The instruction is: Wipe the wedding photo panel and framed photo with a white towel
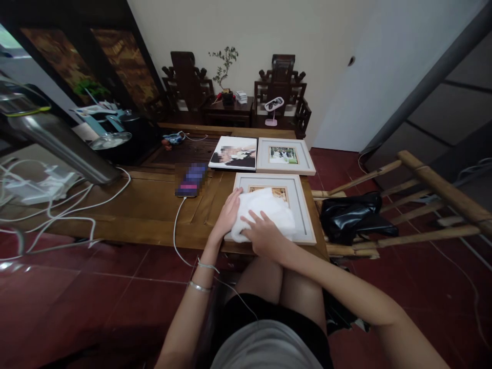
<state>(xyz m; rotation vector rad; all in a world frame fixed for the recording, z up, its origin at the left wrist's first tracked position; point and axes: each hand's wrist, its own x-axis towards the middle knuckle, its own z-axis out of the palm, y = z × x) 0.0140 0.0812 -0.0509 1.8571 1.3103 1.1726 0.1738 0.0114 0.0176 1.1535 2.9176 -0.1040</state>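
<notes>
A folded white cloth lies over a pale picture frame near the table's front edge. It covers much of the frame's inner picture. My right hand rests on top of the cloth with its fingers spread. Along the left side of the cloth and frame, my left hand is stretched out flat, its fingers against the cloth's edge. Just behind are a second pale frame with a small photo and a large photo print lying beside it.
A charging phone lies left on the wooden table. Farther left are a steel flask, tangled white cables and a glass lid. A bamboo chair with a black bag stands at the right.
</notes>
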